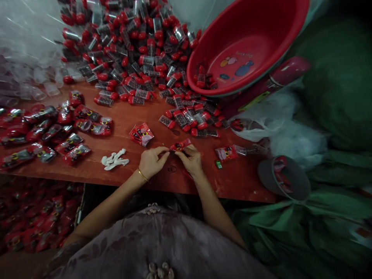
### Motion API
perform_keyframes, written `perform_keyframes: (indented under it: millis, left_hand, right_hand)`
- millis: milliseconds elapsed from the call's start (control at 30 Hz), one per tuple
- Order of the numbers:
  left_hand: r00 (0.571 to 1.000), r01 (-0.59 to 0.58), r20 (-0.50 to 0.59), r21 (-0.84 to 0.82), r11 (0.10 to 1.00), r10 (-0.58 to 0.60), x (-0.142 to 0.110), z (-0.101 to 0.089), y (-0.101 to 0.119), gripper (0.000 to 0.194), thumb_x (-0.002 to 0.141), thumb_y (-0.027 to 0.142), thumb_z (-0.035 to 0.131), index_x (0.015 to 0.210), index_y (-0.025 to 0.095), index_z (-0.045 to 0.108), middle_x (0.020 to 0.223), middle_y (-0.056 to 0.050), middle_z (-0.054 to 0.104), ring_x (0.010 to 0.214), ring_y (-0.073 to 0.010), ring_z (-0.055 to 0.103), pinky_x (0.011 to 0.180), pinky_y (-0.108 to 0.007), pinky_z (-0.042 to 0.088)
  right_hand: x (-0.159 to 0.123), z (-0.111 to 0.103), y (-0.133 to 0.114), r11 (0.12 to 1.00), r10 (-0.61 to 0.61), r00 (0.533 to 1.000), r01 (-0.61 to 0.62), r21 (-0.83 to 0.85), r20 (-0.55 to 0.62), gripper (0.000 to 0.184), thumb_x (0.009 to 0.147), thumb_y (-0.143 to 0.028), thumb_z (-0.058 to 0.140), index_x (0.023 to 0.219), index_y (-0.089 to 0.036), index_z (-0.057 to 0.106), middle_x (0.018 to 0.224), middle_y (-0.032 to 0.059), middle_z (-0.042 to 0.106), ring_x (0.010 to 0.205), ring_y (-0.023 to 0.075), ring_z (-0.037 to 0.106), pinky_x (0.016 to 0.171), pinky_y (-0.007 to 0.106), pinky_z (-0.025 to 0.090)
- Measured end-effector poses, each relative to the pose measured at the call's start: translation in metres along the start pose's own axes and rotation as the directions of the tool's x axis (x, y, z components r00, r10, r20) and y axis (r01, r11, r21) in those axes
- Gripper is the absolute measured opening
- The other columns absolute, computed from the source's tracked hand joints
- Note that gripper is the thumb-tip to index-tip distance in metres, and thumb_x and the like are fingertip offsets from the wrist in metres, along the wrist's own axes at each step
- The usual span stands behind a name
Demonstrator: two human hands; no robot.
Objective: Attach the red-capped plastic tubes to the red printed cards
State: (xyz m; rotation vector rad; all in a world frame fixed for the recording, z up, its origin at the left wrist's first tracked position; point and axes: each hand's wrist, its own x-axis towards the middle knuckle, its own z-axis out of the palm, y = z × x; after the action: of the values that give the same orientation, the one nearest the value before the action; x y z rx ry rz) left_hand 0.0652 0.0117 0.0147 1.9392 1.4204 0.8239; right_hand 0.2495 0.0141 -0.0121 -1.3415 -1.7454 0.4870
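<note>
My right hand (pixel 190 159) is closed on a small red printed packet (pixel 180 145), with thumb and fingers at its right end. Close to the packet's left end, my left hand (pixel 153 161) makes a pinch, and what lies between its fingertips is too small to make out. A gold bracelet (pixel 143 175) circles the left wrist. Flat on the red tabletop (pixel 122 112) beyond that hand lies another red printed packet (pixel 141 134). Crumpled white finger covers or scraps (pixel 114 159) rest to its left. A dark ring-shaped mark or band (pixel 172 169) shows between my wrists.
Clear tubes with red caps (pixel 139 50) are heaped at the back. Filled red packages (pixel 43 128) lie left. A red basin (pixel 247 42) leans at the back right. Near the right edge stand a grey bin (pixel 267 176) and a plastic bag (pixel 261 124). More red packages (pixel 37 221) are below left.
</note>
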Motion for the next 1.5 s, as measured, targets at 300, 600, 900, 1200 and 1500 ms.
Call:
perform_keyframes:
  millis: [300,600,900,1200,1500]
  left_hand:
    - [0.971,-0.208,-0.078,0.189,0.96,0.226,0.008,0.0,0.001,0.016,0.086,0.027,0.051,0.088,0.021,0.066,0.083,-0.002,0.072,0.077,-0.0168,0.066,0.087,-0.034,0.048]
    - [0.876,-0.461,0.071,0.409,0.787,0.476,0.018,-0.013,0.005,0.017,0.085,0.018,0.045,0.079,0.016,0.061,0.062,-0.003,0.066,0.06,-0.0164,0.062,0.102,-0.047,0.038]
    - [0.883,-0.451,0.089,0.437,0.778,0.461,0.019,-0.006,0.002,0.017,0.082,0.016,0.046,0.076,0.017,0.061,0.061,-0.004,0.066,0.061,-0.0174,0.063,0.104,-0.05,0.035]
    - [0.961,-0.266,0.017,0.326,0.907,0.275,0.01,-0.002,0.0,0.017,0.085,0.022,0.047,0.093,0.019,0.062,0.077,-0.004,0.071,0.071,-0.0183,0.067,0.098,-0.045,0.041]
    - [0.932,-0.356,0.05,0.327,0.876,0.36,0.014,-0.014,0.002,0.018,0.089,0.026,0.046,0.087,0.02,0.063,0.079,-0.003,0.072,0.07,-0.0165,0.066,0.097,-0.041,0.042]
  right_hand:
    - [-0.004,0.0,0.0,1.0,-0.025,1.0,0.025,-0.013,-0.004,0.028,0.08,-0.045,0.061,0.068,-0.02,0.066,0.062,0.0005,0.059,0.064,0.0166,0.053,0.067,0.031,0.041]
    - [-0.007,0.0,-0.005,1.0,-0.007,1.0,0.007,0.006,0.002,0.02,0.078,-0.041,0.065,0.078,-0.022,0.068,0.075,0.0024,0.067,0.074,0.0191,0.06,0.072,0.033,0.045]
    - [-0.001,-0.005,-0.008,0.989,-0.104,0.994,0.106,-0.098,0.025,0.024,0.079,-0.045,0.063,0.074,-0.022,0.067,0.07,0.0023,0.065,0.072,0.0191,0.058,0.071,0.034,0.044]
    - [0.005,-0.005,-0.012,0.988,-0.083,0.996,0.088,-0.129,0.042,0.026,0.081,-0.045,0.06,0.08,-0.022,0.07,0.07,0.002,0.066,0.071,0.018,0.057,0.07,0.032,0.042]
    - [0.001,-0.004,-0.012,0.987,-0.086,0.996,0.09,-0.131,0.036,0.022,0.08,-0.045,0.062,0.079,-0.024,0.067,0.072,0.0004,0.066,0.072,0.0178,0.056,0.085,0.037,0.04]
